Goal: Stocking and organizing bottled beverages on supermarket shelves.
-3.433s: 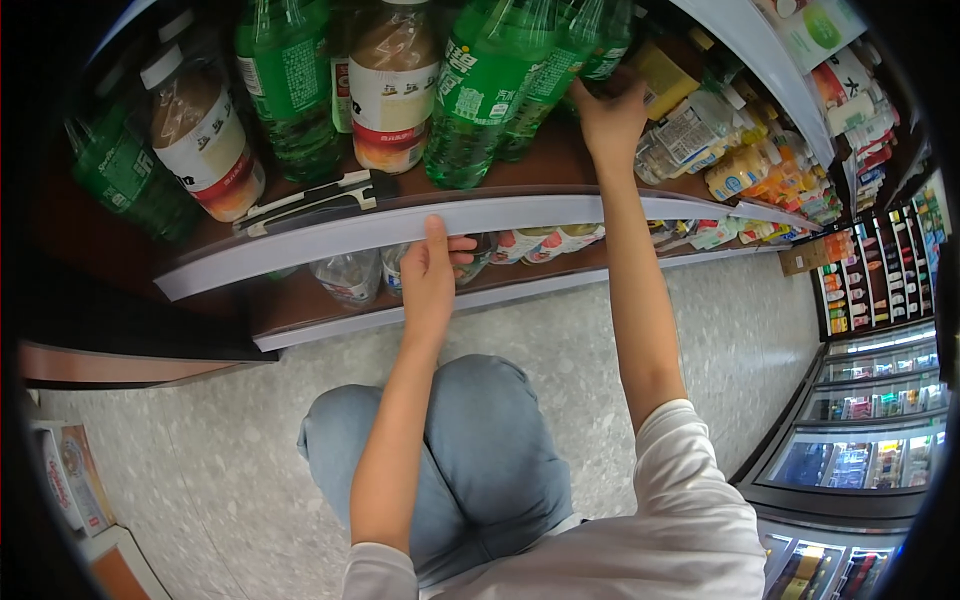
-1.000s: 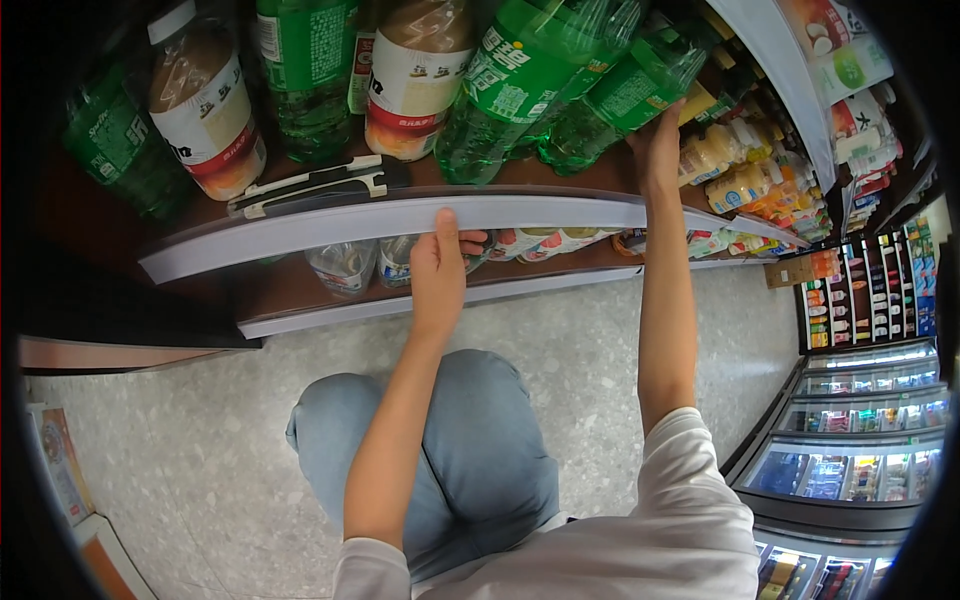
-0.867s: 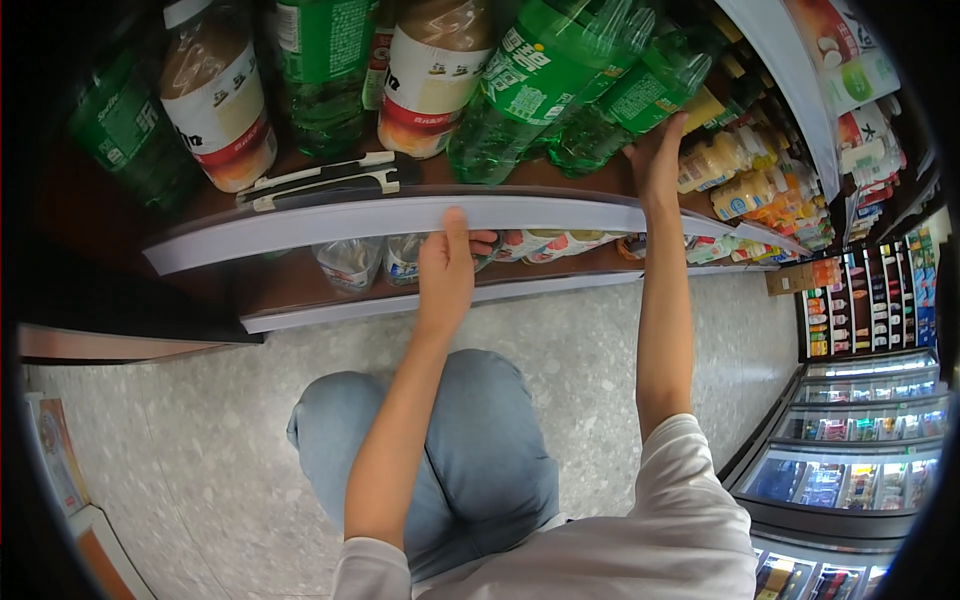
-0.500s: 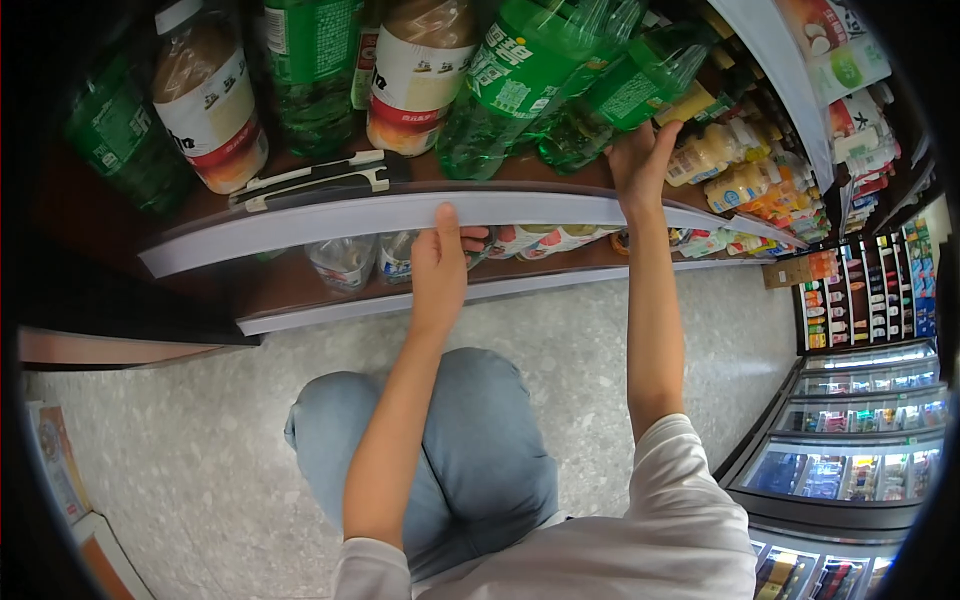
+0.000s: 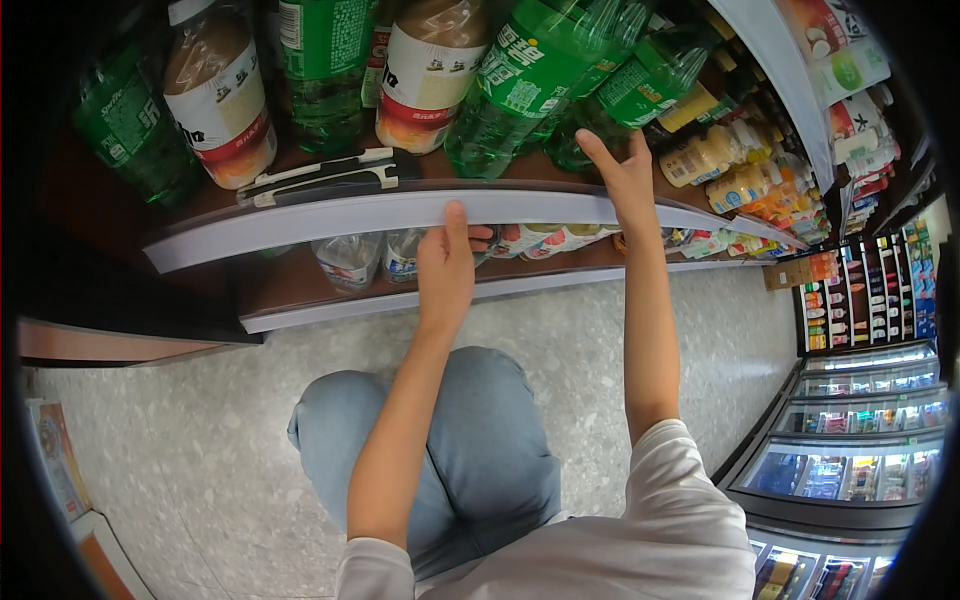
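Note:
My left hand (image 5: 447, 262) holds the front edge of the shelf (image 5: 370, 212), its thumb up against the pale edge strip and its fingers curled beneath. Around the lower end of a tilted green soda bottle (image 5: 640, 92) on that shelf is my right hand (image 5: 628, 180), thumb on the left and fingers on the right, partly hidden. Immediately left of this bottle stands another large green soda bottle (image 5: 515, 85). Further left, two bottles of brown drink, one with a white and red label (image 5: 425, 80), alternate with more green bottles.
A black and white shelf pusher (image 5: 330, 178) lies behind the strip. Small yellowish drink bottles (image 5: 700, 155) line the right. Clear bottles (image 5: 348, 262) stand on the lower shelf. My bent knees (image 5: 430, 430) are over the grey floor (image 5: 200, 450); glass-fronted coolers (image 5: 850, 470) stand far right.
My right hand has turned over at the bottle's base, its thumb passing from the right side to the left. The bottle's label shows a different side. My left hand stays on the shelf edge.

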Demonstrator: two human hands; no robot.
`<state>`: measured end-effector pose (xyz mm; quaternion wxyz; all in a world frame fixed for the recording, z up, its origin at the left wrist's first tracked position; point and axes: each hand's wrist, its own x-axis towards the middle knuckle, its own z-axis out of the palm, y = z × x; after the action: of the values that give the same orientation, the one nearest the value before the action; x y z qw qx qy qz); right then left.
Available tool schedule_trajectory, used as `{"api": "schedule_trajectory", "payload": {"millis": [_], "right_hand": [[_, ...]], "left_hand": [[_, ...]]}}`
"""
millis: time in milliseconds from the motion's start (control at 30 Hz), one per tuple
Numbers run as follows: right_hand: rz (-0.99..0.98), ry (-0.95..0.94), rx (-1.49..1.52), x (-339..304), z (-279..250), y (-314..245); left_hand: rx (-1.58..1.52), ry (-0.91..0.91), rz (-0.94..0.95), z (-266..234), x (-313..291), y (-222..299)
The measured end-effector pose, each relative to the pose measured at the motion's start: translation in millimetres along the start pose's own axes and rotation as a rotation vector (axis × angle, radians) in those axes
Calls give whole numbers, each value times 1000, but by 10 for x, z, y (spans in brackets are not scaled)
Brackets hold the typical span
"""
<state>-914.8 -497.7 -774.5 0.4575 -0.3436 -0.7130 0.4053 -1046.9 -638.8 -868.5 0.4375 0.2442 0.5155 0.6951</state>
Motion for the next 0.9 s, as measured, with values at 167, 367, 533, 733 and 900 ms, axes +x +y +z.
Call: {"api": "schedule_trajectory", "payload": {"millis": [167, 367, 533, 733, 900], "right_hand": [[-29, 24, -17, 27, -34, 66], [-194, 396, -57, -47, -287, 287], [-304, 771, -328, 43, -1274, 449], [-36, 640, -360, 249, -1576, 595], [13, 612, -586, 459, -1843, 896]], "left_hand": [[0, 32, -5, 32, -9, 39], [46, 19, -7, -54, 21, -50], [21, 43, -40, 44, 6, 17], [72, 49, -21, -29, 2, -8], [83, 51, -5, 20, 1, -25]]}}
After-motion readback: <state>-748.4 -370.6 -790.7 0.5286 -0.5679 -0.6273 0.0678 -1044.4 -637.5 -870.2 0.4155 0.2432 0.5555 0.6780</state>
